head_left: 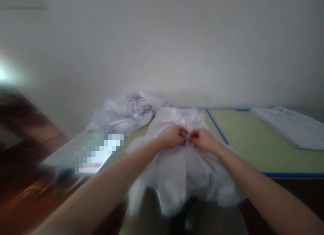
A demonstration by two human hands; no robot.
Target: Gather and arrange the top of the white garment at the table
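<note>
Both sets of fingertips (184, 133), nails painted red, are pinched shut on one small spot of cloth, almost touching each other at the middle of a white garment (187, 171). The left hand (173, 136) and the right hand (204, 139) sit knuckle to knuckle, so neither is nearer; the held spot lies directly under the fingers, not off to either side. What exactly is pinched there, a fastening or just a fold, is too blurred to tell. From that spot the garment runs lengthwise toward the person: its far end is bunched on the green mat (253, 144), its near end hangs off the table's front edge between the forearms. Behind and to the left, just beside the garment, lies a crumpled pile of pale cloth (129, 111); well apart to the right rests a flat folded stack (286, 127)
</note>
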